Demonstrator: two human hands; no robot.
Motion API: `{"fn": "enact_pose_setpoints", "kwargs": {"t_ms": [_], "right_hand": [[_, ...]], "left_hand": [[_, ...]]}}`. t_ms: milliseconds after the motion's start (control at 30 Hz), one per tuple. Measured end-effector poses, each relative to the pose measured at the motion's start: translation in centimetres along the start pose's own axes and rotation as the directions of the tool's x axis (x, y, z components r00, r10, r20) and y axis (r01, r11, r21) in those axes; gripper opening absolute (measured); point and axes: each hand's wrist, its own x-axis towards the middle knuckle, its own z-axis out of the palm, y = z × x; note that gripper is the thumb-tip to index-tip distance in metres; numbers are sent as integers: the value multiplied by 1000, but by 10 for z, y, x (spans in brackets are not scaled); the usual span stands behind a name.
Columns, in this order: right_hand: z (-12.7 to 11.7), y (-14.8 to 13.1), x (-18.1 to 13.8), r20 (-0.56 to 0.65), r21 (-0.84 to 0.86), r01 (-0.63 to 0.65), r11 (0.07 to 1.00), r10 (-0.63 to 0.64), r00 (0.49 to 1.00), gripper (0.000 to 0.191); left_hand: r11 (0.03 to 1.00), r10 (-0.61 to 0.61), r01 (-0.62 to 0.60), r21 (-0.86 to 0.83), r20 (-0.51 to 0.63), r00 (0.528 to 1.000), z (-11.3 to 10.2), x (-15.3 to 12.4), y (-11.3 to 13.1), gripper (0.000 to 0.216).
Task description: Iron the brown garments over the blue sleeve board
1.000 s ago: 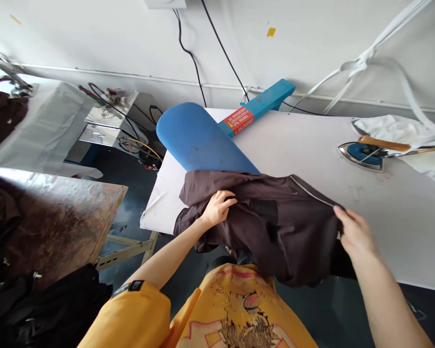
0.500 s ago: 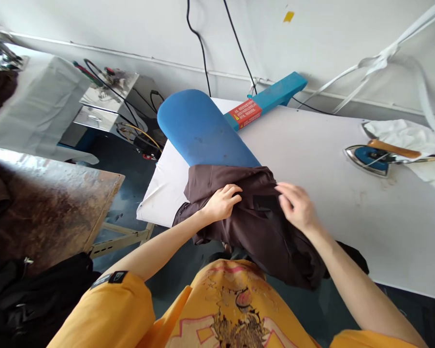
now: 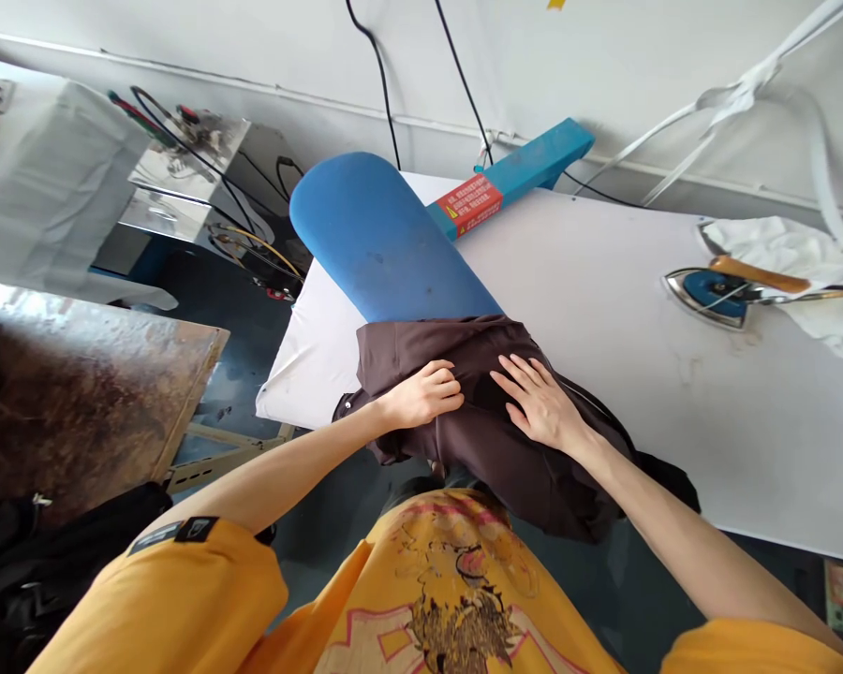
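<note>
A dark brown garment (image 3: 492, 440) is bunched over the near end of a blue padded sleeve board (image 3: 379, 243), and its lower part hangs off the white ironing table (image 3: 604, 309). My left hand (image 3: 421, 395) grips a fold of the cloth at its left side, fingers curled. My right hand (image 3: 539, 404) lies flat on the garment just to the right, fingers stretched out and a little apart.
An iron with a blue body and wooden handle (image 3: 717, 292) rests at the table's right, beside a white cloth (image 3: 801, 267). A worn brown wooden table (image 3: 77, 384) stands at left. A metal unit with cables (image 3: 183, 168) sits behind it. Dark clothes (image 3: 49, 562) lie at lower left.
My right hand let go of the garment's far right edge, came left, and now lies flat on the cloth. The spread cloth has gathered into a bunch. My left hand stayed put.
</note>
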Motion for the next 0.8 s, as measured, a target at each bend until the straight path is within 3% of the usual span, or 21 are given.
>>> {"fn": "enact_pose_setpoints", "kwargs": {"t_ms": [133,300,433,600,800], "right_hand": [[-1,1,0,10,-13,3,1000,-3,1000,62],[-5,-10,4,9,-74,8,997,-7,1000,66],[-4,-21,7,31,-123,102,987,-99,995,64],[1,-19,4,31,-95,139,986,-137,990,63],[2,-15,-1,15,-74,171,983,-170,985,61]], "left_hand": [[999,31,-32,5,81,996,-11,-1,-4,34],[997,33,-34,70,24,999,-7,7,4,30],[990,100,-98,104,-7,995,0,12,13,29],[982,188,-188,0,18,982,6,9,3,34],[981,161,-158,-115,17,987,4,5,-6,32]]}}
